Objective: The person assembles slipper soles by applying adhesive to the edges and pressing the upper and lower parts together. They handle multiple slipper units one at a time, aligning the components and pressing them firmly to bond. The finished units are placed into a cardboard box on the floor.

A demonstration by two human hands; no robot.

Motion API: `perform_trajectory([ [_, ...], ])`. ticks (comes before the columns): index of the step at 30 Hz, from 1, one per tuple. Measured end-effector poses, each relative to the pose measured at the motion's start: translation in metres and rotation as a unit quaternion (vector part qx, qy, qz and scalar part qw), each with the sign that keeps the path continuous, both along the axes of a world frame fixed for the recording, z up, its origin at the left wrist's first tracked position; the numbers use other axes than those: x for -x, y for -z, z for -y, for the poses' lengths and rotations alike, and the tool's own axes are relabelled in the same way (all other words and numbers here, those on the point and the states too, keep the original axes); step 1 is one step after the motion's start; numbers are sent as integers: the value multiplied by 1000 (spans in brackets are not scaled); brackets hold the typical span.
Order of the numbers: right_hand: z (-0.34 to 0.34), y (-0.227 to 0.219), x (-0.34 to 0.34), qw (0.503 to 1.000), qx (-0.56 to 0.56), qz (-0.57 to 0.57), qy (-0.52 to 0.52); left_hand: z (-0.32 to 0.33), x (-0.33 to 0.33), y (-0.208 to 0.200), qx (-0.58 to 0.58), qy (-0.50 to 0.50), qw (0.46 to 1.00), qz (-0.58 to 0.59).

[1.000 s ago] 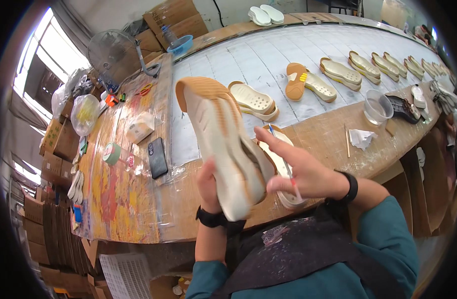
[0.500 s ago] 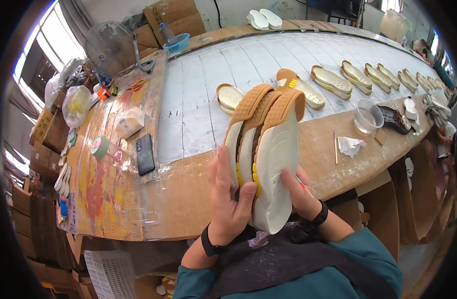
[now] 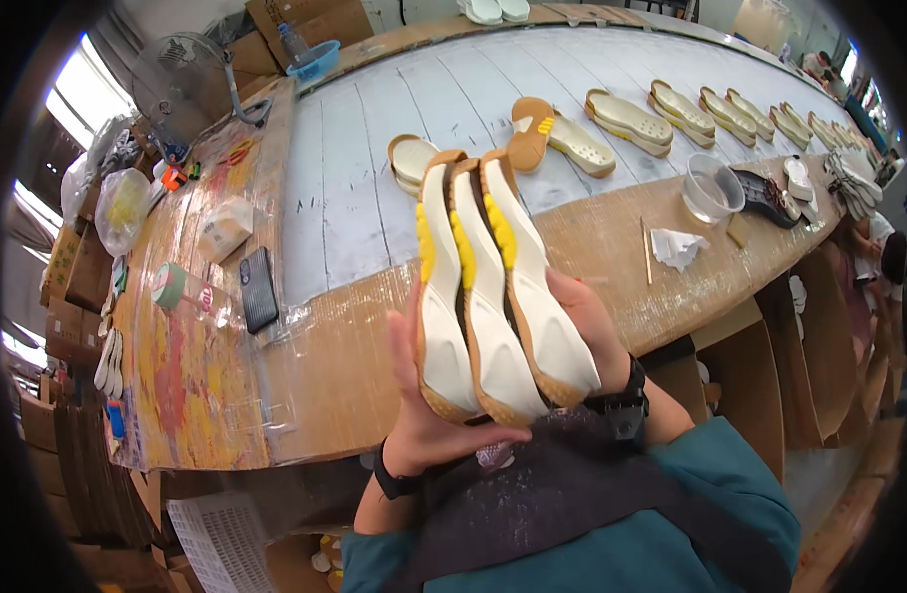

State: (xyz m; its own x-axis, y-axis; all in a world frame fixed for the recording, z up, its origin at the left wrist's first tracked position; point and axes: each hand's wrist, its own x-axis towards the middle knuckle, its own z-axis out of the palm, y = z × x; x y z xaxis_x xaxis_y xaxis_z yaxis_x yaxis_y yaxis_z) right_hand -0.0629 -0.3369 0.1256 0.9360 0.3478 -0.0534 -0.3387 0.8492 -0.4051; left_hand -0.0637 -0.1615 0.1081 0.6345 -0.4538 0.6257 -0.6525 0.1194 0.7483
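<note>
Three cream shoe soles [image 3: 493, 336], with tan outsoles and yellow side inserts, are held pressed together over the near edge of the table. Their sidewalls face up toward me. My left hand [image 3: 421, 425] is closed round the left side of the stack, its thumb along the near ends. My right hand [image 3: 594, 321] grips the right side, with its fingertips partly hidden behind the soles. Just beyond the stack lie a cream sole [image 3: 411, 161], a sole turned tan side up [image 3: 525, 148] and a perforated cream sole [image 3: 584, 148].
More soles [image 3: 683, 111] line the white tabletop [image 3: 355, 217] toward the far right. A clear plastic cup [image 3: 711, 190], crumpled tissue [image 3: 677, 249] and dark shoe [image 3: 767, 201] are at right. A phone [image 3: 259, 290], jar [image 3: 169, 286] and fan [image 3: 182, 89] stand or lie at left.
The stack of soles has been turned in my hands, from tan heel ends up and one cream inner face showing to sidewalls facing me. My view has shifted slightly.
</note>
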Motion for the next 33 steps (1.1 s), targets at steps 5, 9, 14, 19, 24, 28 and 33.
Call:
perform_trajectory([
  [5,-5,-2,10,956,220,171,94,0,0,1,39,13,996,-76],
  [9,-1,5,3,996,-67,22,-49,0,0,7,36,10,999,-24],
  [14,-5,2,3,997,-74,-3,-19,7,3,15,31,-82,991,97],
  [19,-4,4,4,997,-70,4,-24,4,2,23,18,-76,991,109],
  [24,0,2,-6,997,-54,10,-45,4,2,5,66,-73,993,-63],
  [28,-2,3,-17,998,-47,-3,-41,1,-4,-16,121,-31,969,-211],
  [33,-7,-7,-22,994,-71,25,-85,-9,-10,-11,123,-66,961,-240],
])
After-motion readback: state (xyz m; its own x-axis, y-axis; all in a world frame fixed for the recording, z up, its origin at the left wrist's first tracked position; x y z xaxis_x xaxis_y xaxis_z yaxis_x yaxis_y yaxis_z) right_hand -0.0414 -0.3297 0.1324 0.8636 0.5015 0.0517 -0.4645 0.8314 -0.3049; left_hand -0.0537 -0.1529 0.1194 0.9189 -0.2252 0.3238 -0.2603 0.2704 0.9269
